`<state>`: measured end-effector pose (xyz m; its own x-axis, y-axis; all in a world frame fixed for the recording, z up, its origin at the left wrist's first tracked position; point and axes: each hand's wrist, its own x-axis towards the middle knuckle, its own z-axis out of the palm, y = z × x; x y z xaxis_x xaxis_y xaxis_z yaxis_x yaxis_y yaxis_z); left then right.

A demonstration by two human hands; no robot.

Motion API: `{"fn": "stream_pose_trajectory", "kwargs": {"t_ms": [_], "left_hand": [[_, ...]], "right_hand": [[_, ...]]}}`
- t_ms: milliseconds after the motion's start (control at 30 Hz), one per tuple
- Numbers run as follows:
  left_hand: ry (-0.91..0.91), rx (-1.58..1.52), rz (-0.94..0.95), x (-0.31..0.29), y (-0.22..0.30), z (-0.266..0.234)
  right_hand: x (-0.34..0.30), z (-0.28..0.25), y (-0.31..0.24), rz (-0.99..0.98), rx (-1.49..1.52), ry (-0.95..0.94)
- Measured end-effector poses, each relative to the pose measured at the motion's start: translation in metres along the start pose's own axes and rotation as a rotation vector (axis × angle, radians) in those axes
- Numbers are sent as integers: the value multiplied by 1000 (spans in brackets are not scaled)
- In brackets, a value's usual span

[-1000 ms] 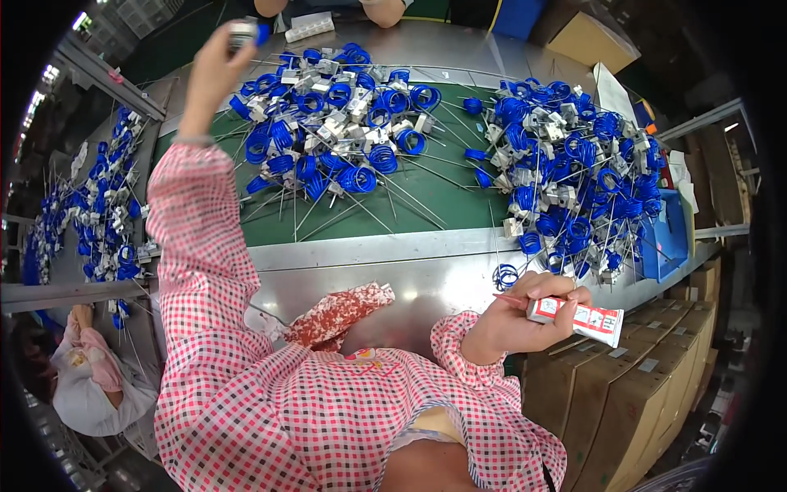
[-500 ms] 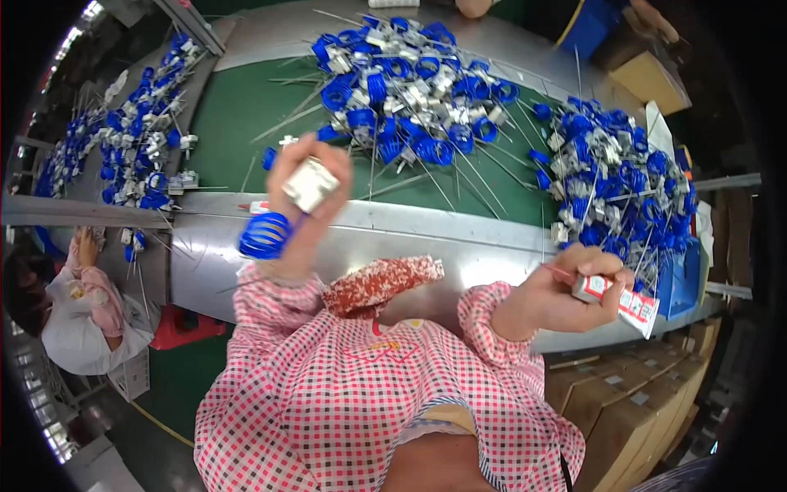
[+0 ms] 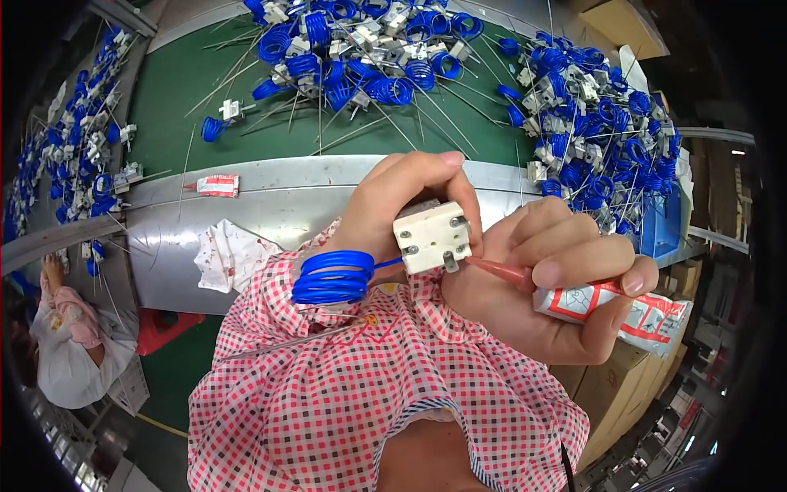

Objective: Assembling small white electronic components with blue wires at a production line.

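Observation:
My left hand (image 3: 389, 201) grips a capillary thermostat (image 3: 430, 238), a white block with metal terminals turned up toward me. Its coiled blue lead (image 3: 332, 277) hangs beside my left wrist, and a thin metal rod (image 3: 299, 340) reaches out below the coil. In my right hand (image 3: 566, 271) is a crumpled silver, white and red squeeze tube (image 3: 611, 312), fingers wrapped round it. The tube's red nozzle (image 3: 498, 271) points left, its tip at the block's lower edge near a terminal; whether they touch I cannot tell.
Piles of similar thermostats (image 3: 361, 61) cover the green belt (image 3: 180, 90), with more at the right (image 3: 594, 123) and left (image 3: 70, 156). A second squeeze tube (image 3: 217, 185) and a speckled cloth (image 3: 234, 256) lie on the metal ledge. Another person (image 3: 78, 344) sits at the left.
My hands have come together in front of my chest. The thermostat moved right and nearer, and the tube swung left so its nozzle meets the block's edge. The view has shifted.

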<state>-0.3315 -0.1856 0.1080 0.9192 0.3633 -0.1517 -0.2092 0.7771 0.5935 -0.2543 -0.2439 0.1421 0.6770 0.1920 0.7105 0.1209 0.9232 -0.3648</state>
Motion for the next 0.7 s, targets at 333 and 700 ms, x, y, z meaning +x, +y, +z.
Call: {"fn": "stream_pose_trajectory", "kwargs": {"t_ms": [333,700], "left_hand": [[157,-20,-87,-7,4,16],[28,-76,-46,-6,-2,4]], "right_hand": [[0,-1,-1,77,-63,-182],[-3,1,-4,81,-100,-226]]}}
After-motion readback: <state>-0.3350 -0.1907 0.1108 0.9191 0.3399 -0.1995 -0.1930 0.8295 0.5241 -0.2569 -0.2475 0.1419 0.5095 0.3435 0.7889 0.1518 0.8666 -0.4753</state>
